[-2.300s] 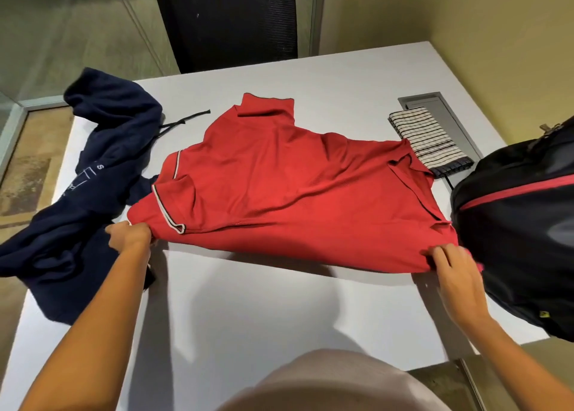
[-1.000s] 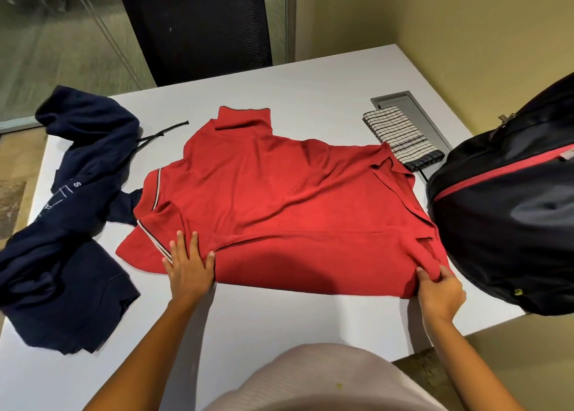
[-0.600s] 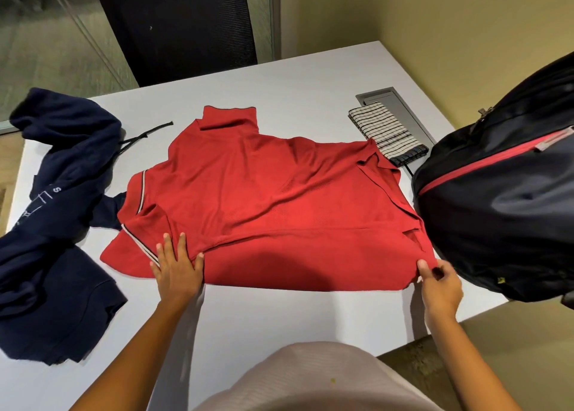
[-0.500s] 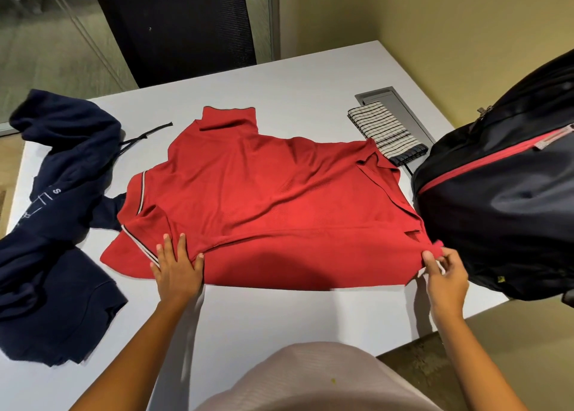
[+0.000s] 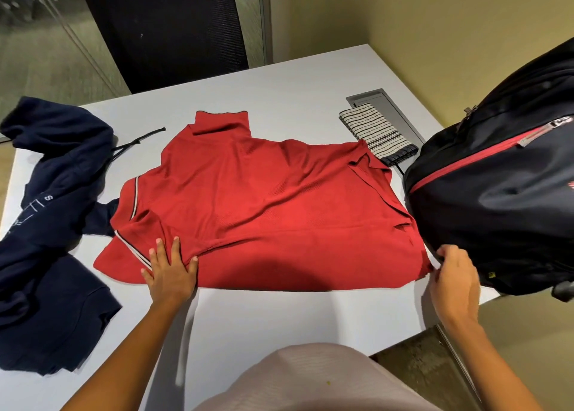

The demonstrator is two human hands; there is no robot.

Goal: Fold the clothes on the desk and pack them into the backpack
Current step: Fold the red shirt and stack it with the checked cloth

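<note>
Left hand point(image 5: 171, 272), right of the crumpled navy hoodie point(image 5: 56, 224): flat, fingers spread, pressing the red polo shirt point(image 5: 264, 199) laid mid-desk point(image 5: 295, 317). Striped folded cloth point(image 5: 372, 131): behind the shirt's collar end. Right hand point(image 5: 455, 275): pinching the shirt's near right corner, just beside the black backpack point(image 5: 503, 212) at the desk's right edge.

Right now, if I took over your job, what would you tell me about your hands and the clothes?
Left hand: flat, pressing the red polo shirt near its sleeve.
Right hand: pinching the shirt's near right corner, beside the backpack.
Done: shirt spread on the desk, near edge folded over once.
Left to do: finish folding it, fold the crumpled navy hoodie at the left, then pack both with the folded striped cloth lying by the backpack. All three are outside the backpack.
</note>
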